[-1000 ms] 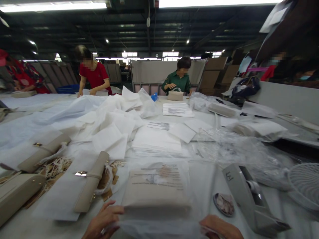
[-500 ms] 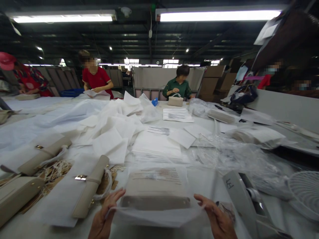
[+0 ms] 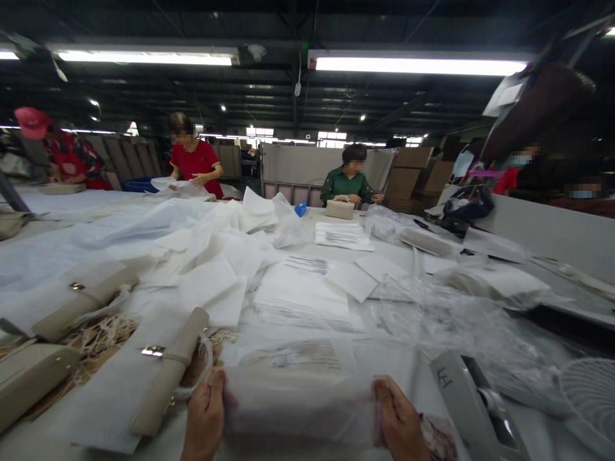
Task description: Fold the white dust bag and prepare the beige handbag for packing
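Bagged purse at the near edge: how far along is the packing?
Done: the beige purse is inside its clear bag, whose flap looks folded over. In hand: left hand and right hand grip its two ends. Left: three unbagged purses lie to the left; the tape dispenser stands untouched.

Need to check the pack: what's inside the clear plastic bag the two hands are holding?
Inside the clear plastic bag, held by the left hand and right hand, only a pale beige, blurred shape shows. What it is cannot be made out.
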Action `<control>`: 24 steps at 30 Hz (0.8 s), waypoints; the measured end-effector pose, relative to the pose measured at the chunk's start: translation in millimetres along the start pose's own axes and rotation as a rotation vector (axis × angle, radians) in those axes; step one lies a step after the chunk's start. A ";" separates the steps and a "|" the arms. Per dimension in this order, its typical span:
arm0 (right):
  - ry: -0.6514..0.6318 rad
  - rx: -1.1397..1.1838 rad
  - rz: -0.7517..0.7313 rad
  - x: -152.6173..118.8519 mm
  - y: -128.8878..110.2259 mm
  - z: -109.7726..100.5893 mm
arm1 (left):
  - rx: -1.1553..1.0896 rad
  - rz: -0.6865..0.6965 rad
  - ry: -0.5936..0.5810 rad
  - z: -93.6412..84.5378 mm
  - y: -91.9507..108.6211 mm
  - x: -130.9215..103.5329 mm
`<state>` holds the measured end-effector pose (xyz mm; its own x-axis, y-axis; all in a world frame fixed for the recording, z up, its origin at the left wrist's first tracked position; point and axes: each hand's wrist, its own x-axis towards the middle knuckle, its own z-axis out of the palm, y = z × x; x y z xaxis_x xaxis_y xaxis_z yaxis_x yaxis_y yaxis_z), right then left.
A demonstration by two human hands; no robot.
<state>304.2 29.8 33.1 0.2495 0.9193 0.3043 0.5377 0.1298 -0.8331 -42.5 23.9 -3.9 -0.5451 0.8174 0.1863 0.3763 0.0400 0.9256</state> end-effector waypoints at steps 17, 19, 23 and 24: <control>-0.407 -0.171 0.173 5.9 40.7 48.5 | 0.191 -0.273 -0.227 -5.9 -89.2 -41.8; -0.417 -0.185 0.192 6.4 41.9 46.9 | 0.193 -0.223 -0.261 -4.8 -81.9 -39.1; -0.395 -0.199 0.220 3.1 42.2 43.6 | 0.219 -0.133 -0.283 -6.8 -70.5 -32.4; -0.389 -0.197 0.221 1.8 41.9 43.3 | 0.227 -0.110 -0.282 -8.0 -68.7 -31.4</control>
<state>292.3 53.0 -21.3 0.0760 0.9924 -0.0965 0.6574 -0.1227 -0.7435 -57.2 -9.1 -70.7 -0.3760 0.9259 -0.0371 0.5007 0.2367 0.8326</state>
